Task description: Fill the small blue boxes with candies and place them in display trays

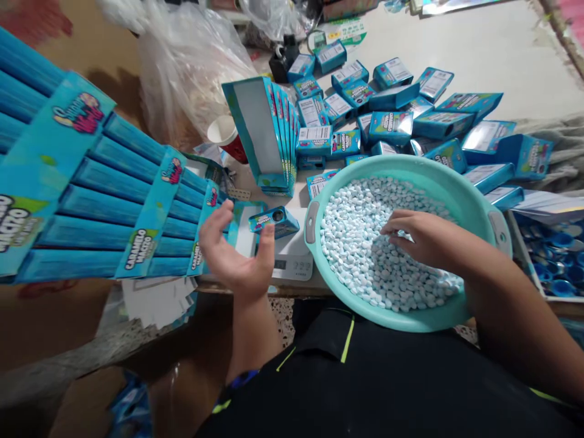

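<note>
Clock positions are taken from the basin, whose near rim the dark clothing adjoins.

The right hand is in the basin, fingertips drawn together at the candies; whether any candy is pinched cannot be told. The left hand, at 9 o'clock, is open, thumb and fingers apart, palm showing. Its thumb overlaps the small box, also at 9 o'clock; contact cannot be confirmed. The box has a dark round opening and sits above the scale, partly hidden, its display unreadable.

The flat cartons, beyond the hand at 9 o'clock, are cut off by the view's edge. They read "CARAMELO MACIZO"; the pink logo is only partly legible. Upright cartons stand at 10 o'clock. Blue boxes lie jumbled from 11 to 2 o'clock, some reading "CARAMELO", their small print illegible. The tray at 3 o'clock is cut off.
</note>
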{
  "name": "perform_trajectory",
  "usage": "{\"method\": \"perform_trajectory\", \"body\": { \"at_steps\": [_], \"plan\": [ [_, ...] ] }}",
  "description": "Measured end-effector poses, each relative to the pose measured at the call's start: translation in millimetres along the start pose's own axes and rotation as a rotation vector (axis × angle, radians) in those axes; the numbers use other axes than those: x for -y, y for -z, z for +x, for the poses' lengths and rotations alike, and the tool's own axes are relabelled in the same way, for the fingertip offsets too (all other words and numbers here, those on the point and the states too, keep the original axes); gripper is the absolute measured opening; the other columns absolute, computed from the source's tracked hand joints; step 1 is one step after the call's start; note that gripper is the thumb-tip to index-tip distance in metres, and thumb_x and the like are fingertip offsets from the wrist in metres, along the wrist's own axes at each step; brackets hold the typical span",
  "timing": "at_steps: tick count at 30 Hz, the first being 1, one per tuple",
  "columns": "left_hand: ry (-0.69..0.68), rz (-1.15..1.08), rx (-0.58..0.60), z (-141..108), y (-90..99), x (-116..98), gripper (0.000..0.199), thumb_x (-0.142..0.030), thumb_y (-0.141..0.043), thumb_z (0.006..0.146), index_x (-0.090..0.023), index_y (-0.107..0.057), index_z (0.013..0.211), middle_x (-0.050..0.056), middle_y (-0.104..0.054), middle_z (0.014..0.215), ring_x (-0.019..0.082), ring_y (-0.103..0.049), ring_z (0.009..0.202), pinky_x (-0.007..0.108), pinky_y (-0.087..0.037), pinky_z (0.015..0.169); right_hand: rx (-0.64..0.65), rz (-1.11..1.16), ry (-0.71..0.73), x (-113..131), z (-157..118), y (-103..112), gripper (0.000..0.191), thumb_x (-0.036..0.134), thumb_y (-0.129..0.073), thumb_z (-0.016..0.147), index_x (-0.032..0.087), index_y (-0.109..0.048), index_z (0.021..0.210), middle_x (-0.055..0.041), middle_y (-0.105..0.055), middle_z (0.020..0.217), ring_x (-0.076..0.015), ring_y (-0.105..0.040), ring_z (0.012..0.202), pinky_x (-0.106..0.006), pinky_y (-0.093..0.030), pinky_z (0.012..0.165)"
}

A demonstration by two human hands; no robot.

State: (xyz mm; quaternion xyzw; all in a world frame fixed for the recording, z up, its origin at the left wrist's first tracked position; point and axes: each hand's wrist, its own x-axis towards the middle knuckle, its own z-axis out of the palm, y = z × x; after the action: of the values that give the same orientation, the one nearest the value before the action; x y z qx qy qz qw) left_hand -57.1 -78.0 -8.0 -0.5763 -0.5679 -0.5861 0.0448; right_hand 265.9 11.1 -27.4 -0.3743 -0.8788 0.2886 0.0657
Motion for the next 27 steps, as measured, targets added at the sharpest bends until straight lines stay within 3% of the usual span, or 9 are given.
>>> {"method": "perform_trajectory", "body": {
  "at_steps": [2,4,8,10,12,15,19,22,27],
  "plan": [
    [0.148,-0.008,0.100,-10,-0.8,30,0.089,-0.039,-0.088,0.076,-0.030,-0.038,0.148,0.014,-0.053,0.146,0.033,-0.051,0.141,0.060,-0.037,0.122,0.016,0.014,-0.006,0,1,-1,0.023,0.018,-0.056,0.093,0.020,-0.077,0.103,-0.0094,-0.073,0.106,-0.0254,-0.071,0.090,-0.039,-0.056,0.081],
    [0.361,-0.043,0.246,-26,-1.4,56,0.107,-0.042,-0.089,0.075,-0.034,-0.022,0.158,0.019,-0.045,0.156,0.034,-0.048,0.145,0.058,-0.042,0.119,0.032,0.018,-0.005,-2,2,-3,0.022,0.021,-0.058,0.094,0.020,-0.077,0.105,-0.0098,-0.071,0.107,-0.0263,-0.071,0.091,-0.041,-0.057,0.081],
    [0.490,-0.040,0.264,-43,-6.6,85,0.096,-0.043,-0.092,0.070,-0.029,-0.043,0.151,0.018,-0.056,0.145,0.034,-0.062,0.128,0.053,-0.055,0.106,0.031,0.005,-0.015,-5,3,-6,0.023,0.024,-0.063,0.092,0.020,-0.075,0.112,-0.0098,-0.069,0.109,-0.0279,-0.070,0.094,-0.043,-0.057,0.084],
    [0.344,0.059,0.226,-35,-7.7,82,0.079,-0.043,-0.092,0.070,-0.025,-0.058,0.139,0.015,-0.065,0.132,0.033,-0.067,0.119,0.052,-0.055,0.105,0.026,0.010,-0.021,-4,2,-6,0.025,0.025,-0.065,0.092,0.021,-0.074,0.115,-0.0093,-0.069,0.109,-0.0277,-0.070,0.095,-0.042,-0.057,0.085],
    [0.069,0.150,0.224,-18,-6.1,70,0.064,-0.038,-0.089,0.075,-0.025,-0.064,0.133,0.012,-0.070,0.122,0.031,-0.068,0.113,0.050,-0.053,0.105,0.026,0.019,-0.025,-3,2,-5,0.026,0.025,-0.067,0.092,0.021,-0.074,0.116,-0.0089,-0.069,0.109,-0.0273,-0.070,0.096,-0.041,-0.057,0.086],
    [-0.283,0.204,0.396,12,-4.1,39,0.047,-0.030,-0.079,0.084,-0.029,-0.067,0.130,0.008,-0.073,0.120,0.029,-0.066,0.112,0.047,-0.050,0.104,0.028,0.033,-0.031,0,2,-2,0.025,0.024,-0.067,0.092,0.021,-0.075,0.116,-0.0091,-0.069,0.109,-0.0269,-0.070,0.096,-0.040,-0.057,0.086],
    [-0.459,0.269,0.731,34,-13.0,-1,0.040,-0.018,-0.066,0.093,-0.037,-0.069,0.129,0.002,-0.076,0.118,0.026,-0.066,0.109,0.043,-0.049,0.094,0.025,0.054,-0.023,-1,3,-1,0.023,0.021,-0.057,0.098,0.021,-0.076,0.110,-0.0098,-0.069,0.109,-0.0254,-0.069,0.096,-0.039,-0.055,0.087],
    [-0.571,0.372,0.727,36,-22.2,-16,0.040,-0.014,-0.063,0.094,-0.034,-0.069,0.129,0.003,-0.076,0.119,0.026,-0.065,0.109,0.041,-0.048,0.090,0.037,0.061,-0.022,-2,4,-2,0.027,0.021,-0.050,0.101,0.020,-0.076,0.109,-0.0106,-0.069,0.109,-0.0251,-0.068,0.097,-0.038,-0.054,0.087],
    [-0.593,0.538,0.741,39,-22.8,-25,0.038,-0.011,-0.062,0.094,-0.027,-0.070,0.127,0.005,-0.076,0.116,0.027,-0.063,0.106,0.041,-0.047,0.084,0.061,0.051,-0.048,3,6,0,0.028,0.020,-0.049,0.102,0.018,-0.076,0.107,-0.0119,-0.069,0.111,-0.0259,-0.067,0.098,-0.038,-0.052,0.087]
  ]
}}
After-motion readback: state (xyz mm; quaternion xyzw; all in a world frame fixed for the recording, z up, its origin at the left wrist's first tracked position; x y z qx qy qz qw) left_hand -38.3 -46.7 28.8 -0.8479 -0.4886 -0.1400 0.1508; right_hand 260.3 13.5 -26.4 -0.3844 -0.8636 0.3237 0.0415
